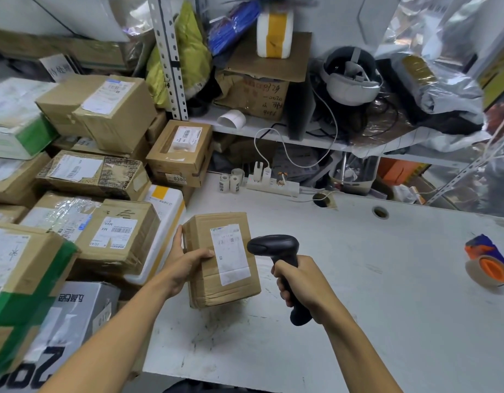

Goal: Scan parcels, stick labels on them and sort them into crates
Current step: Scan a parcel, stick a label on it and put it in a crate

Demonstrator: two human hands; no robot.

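Note:
A small brown cardboard parcel (233,287) with a white shipping label (231,253) on top sits near the left edge of the white table (387,293). My left hand (185,262) grips the parcel's left side, thumb on its top face. My right hand (301,282) grips the handle of a black barcode scanner (273,246), whose head points left at the label from just beside it.
A pile of taped cardboard parcels (114,222) fills the left side. A tape dispenser with an orange core (489,262) lies at the table's right. Small label rolls (231,180) and a power strip (273,185) stand at the table's back, under a cluttered shelf (273,129).

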